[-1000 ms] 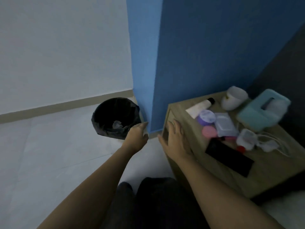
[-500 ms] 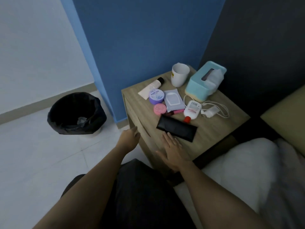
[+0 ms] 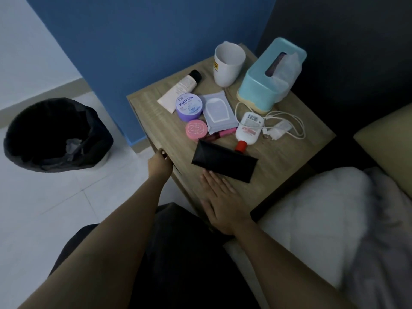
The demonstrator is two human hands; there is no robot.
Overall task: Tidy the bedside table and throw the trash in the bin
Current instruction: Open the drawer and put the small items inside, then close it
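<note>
The right hand (image 3: pixel 220 199) is laid flat on the front of the table (image 3: pixel 289 157), fingers straight and slightly spread, fingertips just short of a black case (image 3: pixel 224 160). The left hand (image 3: pixel 160 162) is held at the table's left edge; its fingers are foreshortened, so whether they are curled cannot be told. Nothing is seen held in either hand.

Beyond the case, a red-capped bottle (image 3: pixel 248 128), a pink stick (image 3: pixel 223 133), a pink tin (image 3: pixel 196 129), a purple jar (image 3: pixel 189 107), a wipes pack (image 3: pixel 218 111) and a tube (image 3: pixel 180 90) are laid close together. A white cable (image 3: pixel 296 123) with its plug is coiled to the right.

3 containers are seen. A white mug (image 3: pixel 228 63) is stood upright at the back, nothing visible inside. A teal tissue box (image 3: pixel 267 85) is set beside it, a tissue (image 3: pixel 287 63) drawn up through its slot. On the floor to the left, well apart from the table, a black-lined bin (image 3: pixel 66 163) is stood with a crumpled scrap (image 3: pixel 72 144) in it.

Against 0.5 s ago, the left hand is found nearer the table's edge; the right hand is kept in much the same spot, and the things on the table are unmoved.
</note>
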